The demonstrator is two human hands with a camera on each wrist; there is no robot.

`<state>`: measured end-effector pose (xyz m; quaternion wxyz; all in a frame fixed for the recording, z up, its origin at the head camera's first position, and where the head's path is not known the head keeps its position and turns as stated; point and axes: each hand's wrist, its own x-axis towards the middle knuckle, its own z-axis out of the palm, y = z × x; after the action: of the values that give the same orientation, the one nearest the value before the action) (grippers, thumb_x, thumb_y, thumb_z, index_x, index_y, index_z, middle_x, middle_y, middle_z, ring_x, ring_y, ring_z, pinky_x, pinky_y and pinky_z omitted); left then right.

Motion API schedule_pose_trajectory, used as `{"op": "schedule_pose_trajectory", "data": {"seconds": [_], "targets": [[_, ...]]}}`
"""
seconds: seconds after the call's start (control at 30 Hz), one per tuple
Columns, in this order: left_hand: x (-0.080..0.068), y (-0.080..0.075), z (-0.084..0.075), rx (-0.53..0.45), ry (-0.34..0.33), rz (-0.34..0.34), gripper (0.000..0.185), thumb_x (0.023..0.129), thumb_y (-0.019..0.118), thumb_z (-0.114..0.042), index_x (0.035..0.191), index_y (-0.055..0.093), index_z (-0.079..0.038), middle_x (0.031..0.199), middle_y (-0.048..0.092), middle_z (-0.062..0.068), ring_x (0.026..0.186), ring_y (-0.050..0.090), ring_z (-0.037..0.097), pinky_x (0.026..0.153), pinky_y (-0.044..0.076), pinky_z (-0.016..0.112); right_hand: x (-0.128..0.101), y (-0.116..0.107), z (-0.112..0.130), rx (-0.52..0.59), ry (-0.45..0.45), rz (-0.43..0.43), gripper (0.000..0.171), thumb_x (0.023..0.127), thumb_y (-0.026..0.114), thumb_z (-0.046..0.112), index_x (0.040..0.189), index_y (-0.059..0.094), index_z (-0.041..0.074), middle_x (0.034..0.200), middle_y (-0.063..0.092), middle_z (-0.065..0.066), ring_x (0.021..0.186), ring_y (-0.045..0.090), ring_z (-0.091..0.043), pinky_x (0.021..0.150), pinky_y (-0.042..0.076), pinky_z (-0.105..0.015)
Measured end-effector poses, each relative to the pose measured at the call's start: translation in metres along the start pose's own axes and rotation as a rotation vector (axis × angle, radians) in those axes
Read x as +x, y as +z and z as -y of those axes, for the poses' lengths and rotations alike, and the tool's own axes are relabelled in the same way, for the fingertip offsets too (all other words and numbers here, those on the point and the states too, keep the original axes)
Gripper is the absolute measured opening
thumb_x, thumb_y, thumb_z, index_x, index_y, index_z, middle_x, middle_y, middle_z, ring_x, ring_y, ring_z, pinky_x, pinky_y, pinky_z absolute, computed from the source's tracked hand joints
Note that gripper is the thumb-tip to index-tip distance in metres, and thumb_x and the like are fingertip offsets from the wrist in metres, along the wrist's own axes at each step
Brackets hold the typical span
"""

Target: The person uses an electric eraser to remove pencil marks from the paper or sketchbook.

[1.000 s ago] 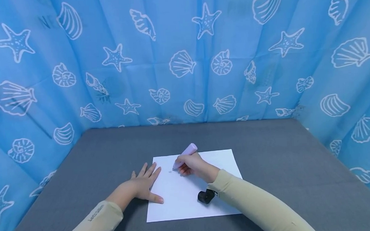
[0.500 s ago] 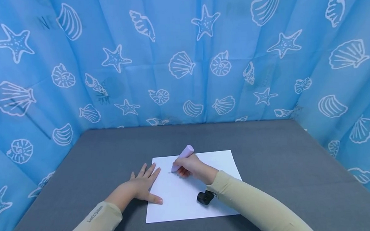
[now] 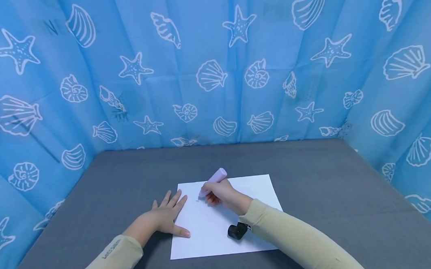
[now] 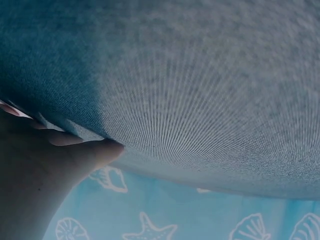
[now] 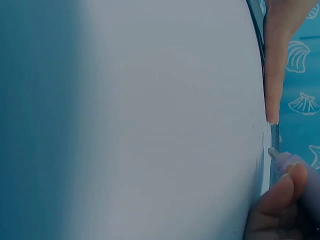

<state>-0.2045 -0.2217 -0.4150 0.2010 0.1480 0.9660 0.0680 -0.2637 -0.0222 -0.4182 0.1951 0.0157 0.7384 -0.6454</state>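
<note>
A white sheet of paper (image 3: 206, 242) lies on the grey table. My left hand (image 3: 164, 218) rests flat at its left edge, fingers spread and thumb on the sheet. In my right hand (image 3: 225, 193) I grip a thick lilac marker (image 3: 217, 176) slanted up to the right, its tip at the paper's upper left part. Beside the tip shows a tiny dark mark (image 3: 197, 200). From the right wrist view, the marker's pale tip (image 5: 272, 151) and the pinching fingertips (image 5: 297, 176) are visible near the paper's far side.
A small black camera (image 3: 237, 231) sits under my right wrist, over the paper. The grey tabletop (image 3: 306, 186) extends on both sides and behind the sheet. A blue curtain (image 3: 183, 87) printed with white shells and starfish closes off the back and sides.
The marker in my right hand has shifted slightly left, with its tip making small movements around the mark. My left hand stays in place on the paper's edge.
</note>
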Motion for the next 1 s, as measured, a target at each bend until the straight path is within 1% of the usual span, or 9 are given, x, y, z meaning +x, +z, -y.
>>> {"op": "schedule_pose_trajectory", "data": {"seconds": [0.2,0.37,0.53,0.63,0.73,0.83,0.9,1.0], "targets": [[-0.0019,-0.0016,-0.0015,-0.006,0.003,-0.003,0.115,0.072,0.071,-0.069,0.155,0.020,-0.008,0.161,0.007,0.017,0.145,0.001,0.045,0.106,0.010,0.072,-0.0019,-0.0004,0.0018,-0.050,0.014,0.054,0.012,0.084,0.065,0.010,0.085,0.060,0.000,0.059,0.054,-0.006,0.047,0.050,-0.011,0.047,0.044,-0.022],[-0.0024,-0.0017,-0.0011,-0.004,0.000,0.002,0.115,0.072,0.071,-0.069,0.155,0.019,-0.008,0.162,0.007,0.016,0.145,0.001,0.045,0.105,0.010,0.072,-0.0039,0.0021,0.0026,-0.032,0.010,0.030,0.013,0.084,0.066,0.010,0.088,0.060,-0.001,0.059,0.054,-0.005,0.047,0.050,-0.010,0.047,0.043,-0.021],[-0.0036,-0.0015,-0.0021,-0.012,-0.009,0.008,0.114,0.072,0.072,-0.068,0.155,0.020,-0.009,0.162,0.007,0.016,0.145,0.001,0.044,0.106,0.010,0.071,-0.0067,0.0017,0.0037,-0.052,0.029,0.028,0.017,0.085,0.067,0.012,0.092,0.058,-0.001,0.062,0.054,-0.006,0.048,0.050,-0.012,0.047,0.044,-0.022],[-0.0051,-0.0011,-0.0018,-0.016,-0.011,0.009,0.114,0.072,0.072,-0.068,0.155,0.020,-0.008,0.162,0.008,0.016,0.145,0.001,0.045,0.106,0.010,0.072,-0.0066,0.0025,0.0035,-0.046,0.034,0.029,0.018,0.085,0.067,0.012,0.094,0.057,0.000,0.063,0.054,-0.007,0.049,0.050,-0.013,0.048,0.044,-0.022],[-0.0061,-0.0015,-0.0016,-0.019,-0.009,0.006,0.114,0.072,0.072,-0.068,0.154,0.021,-0.008,0.161,0.008,0.017,0.145,0.001,0.045,0.105,0.010,0.072,-0.0053,0.0024,0.0032,-0.043,0.031,0.048,0.017,0.085,0.066,0.012,0.092,0.058,-0.001,0.061,0.054,-0.006,0.048,0.050,-0.012,0.047,0.044,-0.022],[-0.0064,-0.0022,-0.0017,-0.019,-0.011,0.010,0.114,0.073,0.071,-0.068,0.155,0.020,-0.008,0.162,0.007,0.016,0.145,0.001,0.045,0.106,0.010,0.072,-0.0035,0.0009,0.0033,-0.006,0.028,0.071,0.016,0.086,0.064,0.011,0.092,0.060,-0.003,0.061,0.055,-0.006,0.048,0.051,-0.012,0.048,0.046,-0.022],[-0.0058,-0.0029,-0.0022,-0.020,-0.012,0.014,0.114,0.073,0.071,-0.068,0.155,0.019,-0.009,0.162,0.007,0.016,0.145,0.000,0.044,0.106,0.010,0.071,-0.0026,-0.0005,0.0034,0.018,0.029,0.074,0.016,0.086,0.063,0.010,0.092,0.061,-0.004,0.062,0.055,-0.007,0.049,0.051,-0.012,0.049,0.047,-0.022],[-0.0047,-0.0039,-0.0032,-0.018,-0.011,0.017,0.114,0.073,0.071,-0.069,0.155,0.019,-0.009,0.162,0.006,0.016,0.145,0.000,0.044,0.106,0.010,0.071,-0.0015,-0.0019,0.0033,0.022,0.032,0.063,0.014,0.084,0.063,0.009,0.090,0.061,-0.004,0.062,0.056,-0.007,0.050,0.051,-0.013,0.049,0.047,-0.022]]}}
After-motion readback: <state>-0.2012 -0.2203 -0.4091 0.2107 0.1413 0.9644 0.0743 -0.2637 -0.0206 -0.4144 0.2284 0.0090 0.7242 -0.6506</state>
